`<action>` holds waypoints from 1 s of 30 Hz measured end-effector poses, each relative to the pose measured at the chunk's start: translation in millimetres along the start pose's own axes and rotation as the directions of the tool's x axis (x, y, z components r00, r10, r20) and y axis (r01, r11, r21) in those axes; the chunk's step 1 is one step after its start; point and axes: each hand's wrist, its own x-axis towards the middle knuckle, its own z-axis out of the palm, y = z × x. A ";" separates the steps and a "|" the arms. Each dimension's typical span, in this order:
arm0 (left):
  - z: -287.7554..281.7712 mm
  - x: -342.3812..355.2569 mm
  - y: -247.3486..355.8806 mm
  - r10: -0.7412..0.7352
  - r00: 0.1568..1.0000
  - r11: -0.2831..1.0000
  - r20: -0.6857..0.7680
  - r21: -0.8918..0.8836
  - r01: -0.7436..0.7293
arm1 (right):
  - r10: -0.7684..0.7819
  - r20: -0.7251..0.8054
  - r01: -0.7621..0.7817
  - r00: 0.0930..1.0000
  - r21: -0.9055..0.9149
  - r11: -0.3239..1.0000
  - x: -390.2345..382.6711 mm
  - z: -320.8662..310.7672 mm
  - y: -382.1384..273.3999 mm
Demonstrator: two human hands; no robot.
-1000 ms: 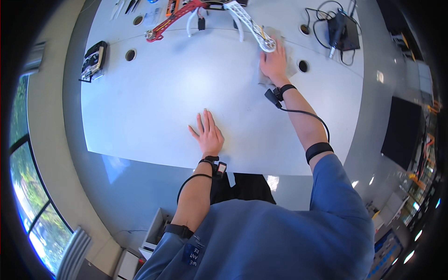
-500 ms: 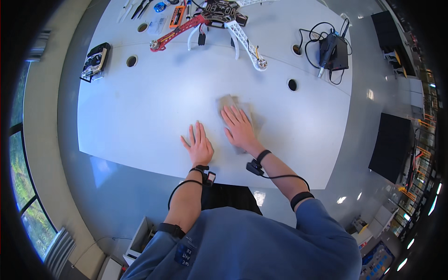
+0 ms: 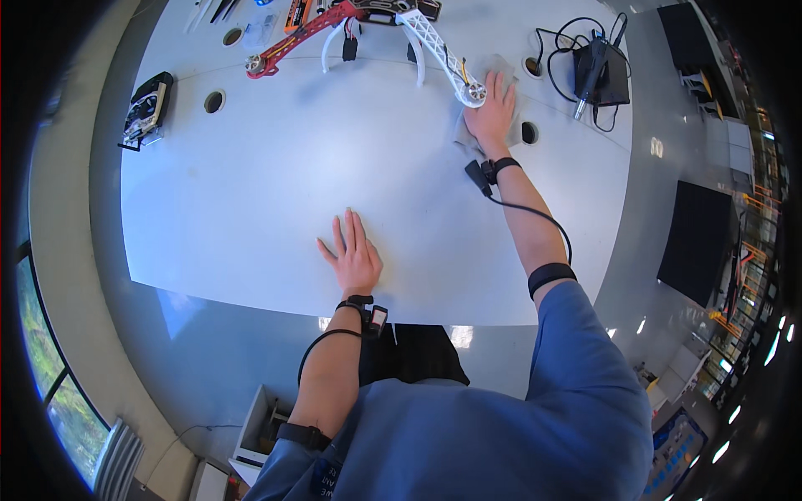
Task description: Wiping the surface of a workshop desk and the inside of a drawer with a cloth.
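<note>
My right hand (image 3: 493, 112) lies palm down on a thin greyish cloth (image 3: 464, 134), pressing it to the table with fingers stretched out. Parts of the cloth show beyond the fingertips and beside the palm. Just left of these fingers is the motor end of a white arm of a quadcopter frame (image 3: 431, 45), which also has a red arm and dark centre plates. My left hand (image 3: 357, 258) rests flat and open on the bare white tabletop (image 3: 251, 209) near its front edge, fingers spread, holding nothing. Both wrists wear black straps with small cabled devices.
Right of my right hand sit a black box with a pen-like tool and looped cables (image 3: 600, 73), and a round table hole (image 3: 529, 132). At the left edge lies a dark device (image 3: 149, 107). Small tools and an orange packet (image 3: 296, 15) lie at the back.
My right hand has slid the cloth forward and to the right, from the table's middle to beside the quadcopter's white arm. The left hand stays in place; the view has shifted slightly.
</note>
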 end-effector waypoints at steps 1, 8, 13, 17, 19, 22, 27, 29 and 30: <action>1.7 0.1 1.3 -0.004 1.000 1.000 -0.009 -0.003 0.004 | 0.008 0.001 -0.008 1.000 -0.008 1.000 -9.8 -2.9 0.7; 7.3 1.7 0.4 -0.010 0.998 1.000 -0.062 0.001 0.010 | -0.020 0.106 0.010 0.994 0.094 0.996 -173.6 -57.3 -10.3; 8.0 0.3 -1.3 0.012 0.995 1.000 -0.100 0.010 -0.011 | -0.045 0.301 0.007 0.953 0.125 0.992 -298.0 -107.5 -47.4; 14.7 3.5 -0.3 0.028 0.986 0.999 -0.163 0.022 -0.024 | -0.172 0.328 0.088 0.929 0.254 0.963 -353.2 -115.0 -64.3; 13.6 4.7 -0.2 0.033 0.984 0.999 -0.172 0.036 -0.027 | -0.199 0.317 0.101 0.927 0.300 0.948 -358.5 -118.6 -62.5; 16.6 2.4 2.2 0.025 0.984 0.995 -0.178 0.100 -0.007 | -0.213 0.304 0.102 0.928 0.343 0.934 -369.8 -123.0 -41.9; 21.3 -17.5 8.6 -0.048 0.973 0.995 -0.225 0.073 0.066 | -0.012 0.308 -0.058 0.951 0.217 0.974 -385.0 -139.9 35.7; 30.1 -23.7 15.6 0.032 0.976 0.996 -0.215 0.093 -0.012 | 0.072 0.237 -0.116 0.969 0.178 0.977 -384.8 -143.0 79.1; 33.8 -30.5 24.8 0.043 0.977 0.994 -0.210 0.106 -0.021 | 0.114 0.201 -0.147 0.973 0.157 0.977 -387.9 -145.9 102.6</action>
